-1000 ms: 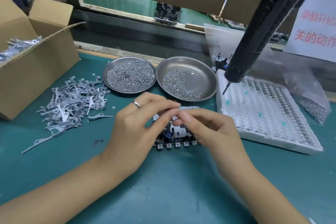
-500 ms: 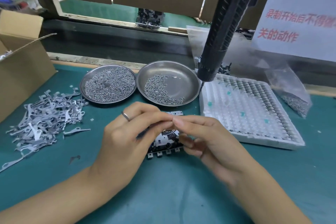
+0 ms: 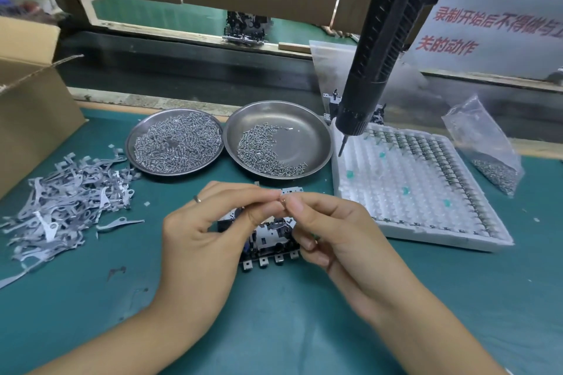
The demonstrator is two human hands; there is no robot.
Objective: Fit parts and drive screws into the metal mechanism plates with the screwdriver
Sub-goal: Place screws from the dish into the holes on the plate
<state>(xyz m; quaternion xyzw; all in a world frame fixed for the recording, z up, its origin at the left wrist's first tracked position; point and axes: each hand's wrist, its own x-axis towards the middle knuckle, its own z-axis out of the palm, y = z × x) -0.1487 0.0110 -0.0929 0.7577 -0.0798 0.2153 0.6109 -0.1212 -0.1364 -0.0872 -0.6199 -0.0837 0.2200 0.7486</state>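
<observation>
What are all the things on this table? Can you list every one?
Screwdriver: one, black, hanging above the tray.
Dishes: two, silver; left dish full of screws, right dish part full.
Metal levers: a pile, grey, left on the mat.
Cardboard box: one, brown, far left.
Tray: one, white, right.
Bag: one, clear, far right, small metal parts inside.
Mechanism plate: one, silver and black, under the hands.
Left hand: pinches a tiny part.
Right hand: pinches it too.

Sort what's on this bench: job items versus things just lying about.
Job: mechanism plate, small part pinched by left hand and right hand, screwdriver, screw dishes, white parts tray.
Lying about: cardboard box, plastic bag, sign.
</observation>
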